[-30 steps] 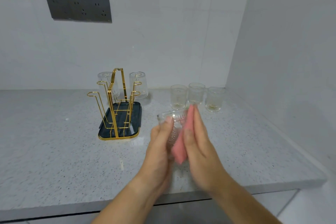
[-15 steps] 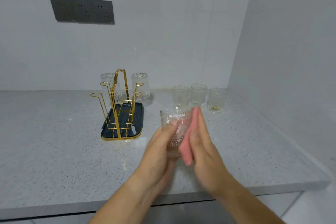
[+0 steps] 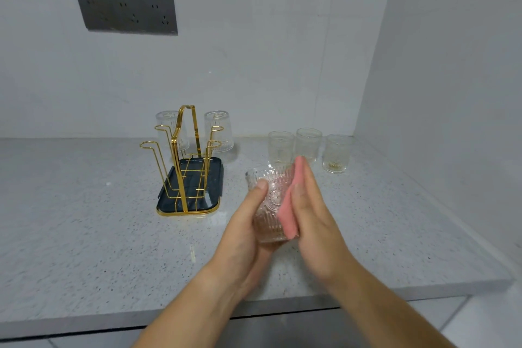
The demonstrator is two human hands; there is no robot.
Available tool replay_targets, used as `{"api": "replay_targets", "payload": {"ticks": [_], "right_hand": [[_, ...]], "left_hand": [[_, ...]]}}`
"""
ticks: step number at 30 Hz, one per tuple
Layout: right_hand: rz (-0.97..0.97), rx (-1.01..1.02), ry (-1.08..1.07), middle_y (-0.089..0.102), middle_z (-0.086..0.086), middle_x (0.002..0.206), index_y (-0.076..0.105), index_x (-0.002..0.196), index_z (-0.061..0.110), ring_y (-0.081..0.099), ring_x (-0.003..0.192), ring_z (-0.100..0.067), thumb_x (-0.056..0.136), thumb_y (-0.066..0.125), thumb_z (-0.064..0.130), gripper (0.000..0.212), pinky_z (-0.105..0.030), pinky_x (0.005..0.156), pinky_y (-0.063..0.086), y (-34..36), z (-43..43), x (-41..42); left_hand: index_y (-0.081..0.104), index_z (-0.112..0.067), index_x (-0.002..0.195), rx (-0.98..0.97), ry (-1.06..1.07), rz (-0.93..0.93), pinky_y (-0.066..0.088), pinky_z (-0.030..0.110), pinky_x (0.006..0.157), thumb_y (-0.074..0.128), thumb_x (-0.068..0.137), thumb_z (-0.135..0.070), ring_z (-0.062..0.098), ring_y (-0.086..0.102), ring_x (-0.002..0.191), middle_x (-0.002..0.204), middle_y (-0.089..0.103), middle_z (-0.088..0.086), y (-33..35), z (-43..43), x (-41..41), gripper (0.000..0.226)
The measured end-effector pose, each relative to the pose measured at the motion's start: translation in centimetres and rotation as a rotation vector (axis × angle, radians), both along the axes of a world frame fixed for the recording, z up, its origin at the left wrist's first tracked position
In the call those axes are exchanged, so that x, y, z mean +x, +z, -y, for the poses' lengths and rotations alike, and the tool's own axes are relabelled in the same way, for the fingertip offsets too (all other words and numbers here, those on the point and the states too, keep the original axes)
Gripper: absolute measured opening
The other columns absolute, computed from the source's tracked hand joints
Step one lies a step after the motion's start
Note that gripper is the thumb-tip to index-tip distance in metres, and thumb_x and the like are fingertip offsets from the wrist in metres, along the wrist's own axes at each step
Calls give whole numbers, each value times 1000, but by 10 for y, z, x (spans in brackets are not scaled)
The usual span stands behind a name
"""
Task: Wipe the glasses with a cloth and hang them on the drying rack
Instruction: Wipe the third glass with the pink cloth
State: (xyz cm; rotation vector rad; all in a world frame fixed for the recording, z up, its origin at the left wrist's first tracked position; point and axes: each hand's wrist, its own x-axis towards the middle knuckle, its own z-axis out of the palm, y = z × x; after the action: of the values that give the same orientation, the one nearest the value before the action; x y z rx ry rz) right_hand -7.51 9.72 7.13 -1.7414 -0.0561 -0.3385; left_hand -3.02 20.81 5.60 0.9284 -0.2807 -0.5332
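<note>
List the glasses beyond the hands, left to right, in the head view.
left hung glass → right hung glass, both upside down on the drying rack → left upright glass → middle upright glass → right upright glass, these three standing on the counter.

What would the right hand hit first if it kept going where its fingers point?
The right hand, flat on the pink cloth, aims between the left upright glass and the middle upright glass behind; likely one of those, though depth is unclear.
</note>
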Motion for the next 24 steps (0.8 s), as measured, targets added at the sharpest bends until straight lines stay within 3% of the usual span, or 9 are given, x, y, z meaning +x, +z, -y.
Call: {"api": "replay_targets", "payload": {"ticks": [4, 7, 11, 13, 15, 17, 20, 22, 24], "right_hand": [[100, -143, 15, 2, 42, 163, 3, 160, 41, 3, 149, 19, 103, 28, 52, 64, -9, 122, 7, -34, -16, -16], [50, -48, 25, 11, 49, 156, 8, 159, 41, 11, 143, 27, 100, 31, 49, 64, 0, 115, 14, -31, -11, -16], [22, 64, -53, 35, 50, 144, 18, 157, 48, 28, 118, 41, 100, 28, 54, 58, 6, 104, 26, -1, 5, -2], [29, 77, -81, 50, 59, 111, 20, 154, 48, 40, 100, 43, 105, 25, 49, 49, 5, 98, 35, 5, 8, 2], [30, 43, -65, 36, 60, 132, 10, 155, 51, 29, 116, 44, 104, 22, 53, 53, 1, 111, 26, 2, 2, -3], [34, -15, -21, 6, 49, 156, -4, 152, 56, 8, 136, 35, 101, 22, 57, 58, -4, 118, 10, -12, -9, -13], [40, -70, -5, -6, 45, 159, -7, 151, 54, 0, 145, 25, 96, 27, 56, 65, -7, 120, 6, -27, -15, -19], [19, -44, 8, 2, 43, 159, 0, 154, 50, 6, 141, 29, 97, 28, 54, 64, 1, 115, 10, -23, -9, -15], [2, 7, -9, 12, 39, 161, 9, 157, 47, 13, 134, 35, 96, 28, 56, 65, 9, 105, 17, -10, 0, -5]], "left_hand": [[53, -16, 140, 4, 71, -71, 58, 44, 97, 90, 63, -65, 22, 73, 116, 132, 72, 7, -3, -5, 7, 99], [54, -25, 110, 43, 130, 55, 60, 38, 77, 74, 73, -47, -6, 75, 75, 80, 79, -22, -2, -3, 3, 47], [59, -10, 140, 85, 91, 59, 48, 58, 111, 67, 93, -51, 33, 66, 126, 133, 71, 14, 4, 1, 0, 63], [63, -13, 140, 74, 51, 58, 45, 50, 114, 48, 103, -46, 28, 64, 131, 137, 69, 11, 5, 3, -1, 52], [64, -15, 140, 79, 23, 68, 43, 45, 113, 44, 104, -51, 21, 65, 130, 137, 70, 7, 4, 4, 1, 54], [58, -14, 141, 112, 67, 66, 49, 40, 107, 64, 90, -66, 15, 69, 122, 133, 72, 1, 4, 1, 5, 73], [49, -9, 130, 150, 149, 92, 62, 26, 71, 73, 76, -51, 1, 77, 79, 82, 80, -14, 4, -1, 3, 73], [49, -8, 128, 158, 155, 96, 63, 35, 81, 71, 76, -53, 2, 77, 80, 83, 80, -13, 5, -1, -1, 72], [54, -5, 134, 152, 194, 74, 56, 51, 101, 72, 82, -59, 20, 77, 106, 114, 79, 6, 4, 2, -2, 78]]}}
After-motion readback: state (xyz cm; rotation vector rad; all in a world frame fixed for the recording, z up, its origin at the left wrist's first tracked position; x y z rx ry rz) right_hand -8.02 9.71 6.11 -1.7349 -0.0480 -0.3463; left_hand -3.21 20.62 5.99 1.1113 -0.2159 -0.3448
